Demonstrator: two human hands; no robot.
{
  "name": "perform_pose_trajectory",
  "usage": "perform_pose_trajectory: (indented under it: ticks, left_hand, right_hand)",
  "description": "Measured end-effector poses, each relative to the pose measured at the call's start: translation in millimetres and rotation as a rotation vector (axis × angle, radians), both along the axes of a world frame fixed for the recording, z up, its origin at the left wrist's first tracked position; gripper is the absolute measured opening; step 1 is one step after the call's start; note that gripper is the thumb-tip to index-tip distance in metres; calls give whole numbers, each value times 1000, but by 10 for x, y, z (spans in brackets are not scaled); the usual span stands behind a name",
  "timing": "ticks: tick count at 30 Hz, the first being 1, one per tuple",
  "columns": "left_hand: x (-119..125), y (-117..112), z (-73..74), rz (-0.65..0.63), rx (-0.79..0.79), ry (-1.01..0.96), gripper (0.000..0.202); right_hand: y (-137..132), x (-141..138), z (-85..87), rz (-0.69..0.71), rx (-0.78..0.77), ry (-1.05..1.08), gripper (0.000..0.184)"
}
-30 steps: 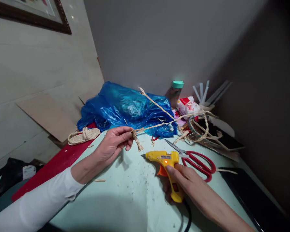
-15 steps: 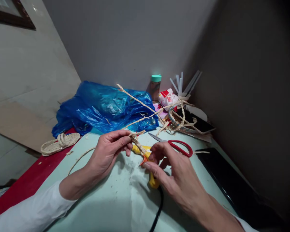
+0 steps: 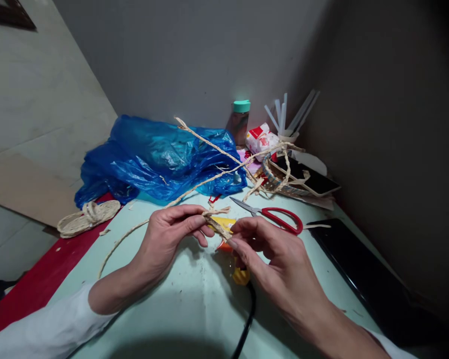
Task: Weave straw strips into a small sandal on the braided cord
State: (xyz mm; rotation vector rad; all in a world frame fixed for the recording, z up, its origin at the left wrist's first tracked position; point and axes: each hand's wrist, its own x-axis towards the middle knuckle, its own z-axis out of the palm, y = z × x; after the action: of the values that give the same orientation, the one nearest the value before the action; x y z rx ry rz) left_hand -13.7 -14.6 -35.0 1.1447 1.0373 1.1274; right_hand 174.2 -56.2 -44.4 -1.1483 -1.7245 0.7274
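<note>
My left hand (image 3: 168,238) pinches one end of a short piece of twisted straw cord (image 3: 217,227) between thumb and fingers. The thumb and index finger of my right hand (image 3: 280,257) are closed on its other end. Right under the cord lies a yellow glue gun (image 3: 241,275) with an orange trigger, partly hidden by my fingers. Red-handled scissors (image 3: 290,219) lie open just past my right hand. A long straw rope (image 3: 205,182) curves behind my left hand towards the back of the table.
A blue plastic bag (image 3: 153,154) covers the back left. A flat straw coil (image 3: 88,219) rests on the red edge. At back right stand a green-lidded jar (image 3: 240,122), a cup of glue sticks (image 3: 284,117) and a basket with a phone (image 3: 318,179). A black panel (image 3: 355,274) lies right.
My right hand has come up from the glue gun's trigger to the cord, and its fingers have closed on the free end. My left hand keeps its hold. The view has shifted slightly.
</note>
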Motion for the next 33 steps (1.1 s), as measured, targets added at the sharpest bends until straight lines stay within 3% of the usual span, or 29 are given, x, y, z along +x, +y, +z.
perform_pose_trajectory:
  ticks: [7, 20, 25, 30, 33]
  left_hand:
    - [-48, 17, -18, -48, -15, 111, 13]
    - [-64, 80, -19, -115, -163, 122, 15]
    - [-69, 68, 1, -139, -186, 96, 18]
    - [-104, 116, -9, -202, -226, 77, 17]
    - [-125, 156, -15, -260, -267, 82, 16]
  right_hand:
    - [11, 1, 1, -27, 2, -6, 7]
    - [15, 46, 8, 10, 42, -65, 9]
    - [13, 35, -4, 11, -63, -55, 3]
    - [32, 52, -3, 15, -79, -11, 42]
    - [58, 73, -2, 81, 17, -79, 45]
